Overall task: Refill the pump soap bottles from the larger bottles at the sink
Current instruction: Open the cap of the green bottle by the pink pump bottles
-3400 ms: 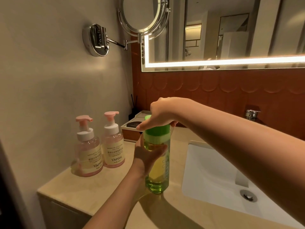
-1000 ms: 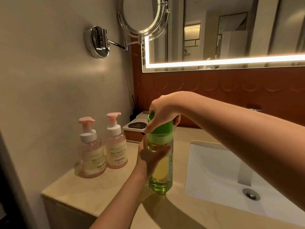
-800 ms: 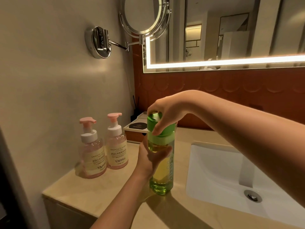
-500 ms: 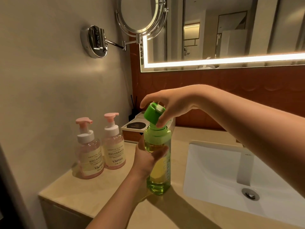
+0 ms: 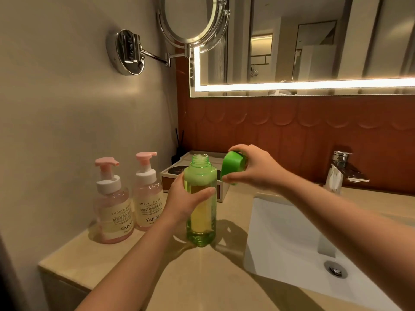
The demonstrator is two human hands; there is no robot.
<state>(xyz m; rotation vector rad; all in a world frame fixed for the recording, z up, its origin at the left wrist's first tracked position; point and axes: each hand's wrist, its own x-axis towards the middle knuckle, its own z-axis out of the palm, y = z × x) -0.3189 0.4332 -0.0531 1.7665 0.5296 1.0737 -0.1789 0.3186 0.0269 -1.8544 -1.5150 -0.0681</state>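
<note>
A tall green bottle (image 5: 201, 223) of yellow-green liquid stands upright on the beige counter (image 5: 202, 277), its threaded neck uncovered. My left hand (image 5: 186, 198) is wrapped around its upper body. My right hand (image 5: 253, 169) holds the green cap (image 5: 232, 168) just right of the neck, tilted. Two pink pump soap bottles stand against the left wall, the nearer pump bottle (image 5: 113, 203) beside the farther pump bottle (image 5: 148, 194); both have their pumps on.
A white sink basin (image 5: 292, 239) with a drain lies to the right, and a chrome faucet (image 5: 341, 162) stands behind it. A small tray box (image 5: 175, 173) sits behind the green bottle. A chrome swing-arm mirror (image 5: 193, 19) juts from the wall above.
My right hand twisted the green cap off the bottle and carried it away to the right. The neck now stands uncovered. My left hand kept its hold.
</note>
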